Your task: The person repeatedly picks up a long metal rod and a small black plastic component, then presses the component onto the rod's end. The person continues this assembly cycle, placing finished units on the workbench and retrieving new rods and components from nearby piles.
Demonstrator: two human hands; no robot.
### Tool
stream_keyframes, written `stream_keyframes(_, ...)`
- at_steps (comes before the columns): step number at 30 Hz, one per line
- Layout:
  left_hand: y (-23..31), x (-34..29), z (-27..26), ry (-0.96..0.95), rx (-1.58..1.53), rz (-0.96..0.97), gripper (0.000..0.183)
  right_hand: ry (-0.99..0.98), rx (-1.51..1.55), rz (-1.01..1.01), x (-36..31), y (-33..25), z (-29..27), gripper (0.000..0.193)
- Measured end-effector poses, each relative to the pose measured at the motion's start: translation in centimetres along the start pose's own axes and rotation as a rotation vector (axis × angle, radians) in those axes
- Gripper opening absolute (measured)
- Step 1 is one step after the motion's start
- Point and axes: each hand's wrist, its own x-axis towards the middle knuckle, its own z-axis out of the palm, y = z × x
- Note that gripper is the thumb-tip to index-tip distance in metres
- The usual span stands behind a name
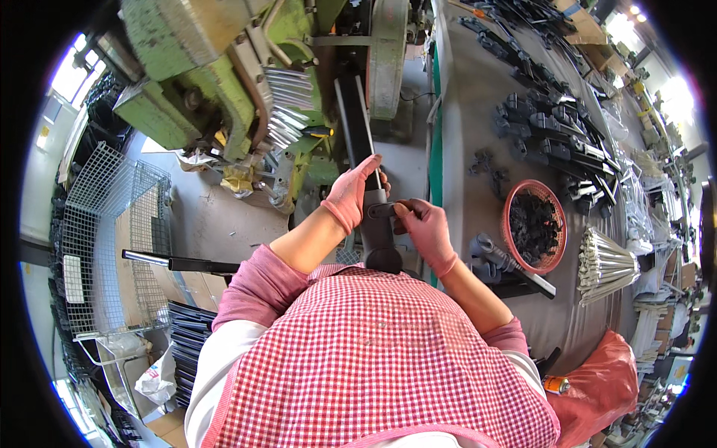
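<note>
In front of my apron stands a long black tube point(353, 119) with silver edges, its lower end joined to a dark grey plastic joint piece point(378, 230). A round black end of that piece rests close against the apron. My left hand point(351, 196), in a pink glove, is wrapped round the tube just above the joint, the thumb lying along it. On the joint's right side, my gloved right hand point(427, 230) is closed in a pinch against the piece. Whatever its fingertips hold, if anything, is too small to make out.
A green machine point(198, 104) fills the upper left. The table on the right bears a red basket point(515, 254) of small black parts, black fittings point(553, 134) and a bundle of silver tubes point(603, 265). A wire cage point(112, 239) stands at left, near black tubes point(190, 325).
</note>
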Motion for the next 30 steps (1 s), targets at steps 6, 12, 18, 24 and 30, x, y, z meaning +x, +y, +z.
stream_keyframes(6, 0.5, -0.2, -4.0, 0.218, -0.273, 0.182, 0.025, -0.165, -0.692, -0.179, 1.5, -0.6, 4.4, 0.077)
stream_keyframes(12, 4.4, -4.4, -8.8, 0.119, -0.227, 0.370, 0.041, -0.422, -0.530, -0.070, 8.4, -1.4, 10.9, 0.060)
stream_keyframes(18, 8.3, -9.3, -15.6, 0.594, -0.125, 0.569, 0.032, -0.699, 0.326, -0.047, 14.0, -2.7, 18.7, 0.031)
stream_keyframes(24, 13.8, -8.0, -15.9, 0.271, -0.056, 0.595, 0.025, -0.698, 0.065, 0.382, 16.2, -4.1, 20.0, 0.037)
stream_keyframes(30, 17.6, -7.1, -16.2, 0.147, 0.060, 0.392, 0.025, -0.696, -0.176, 0.346, 15.2, -6.5, 21.2, 0.038)
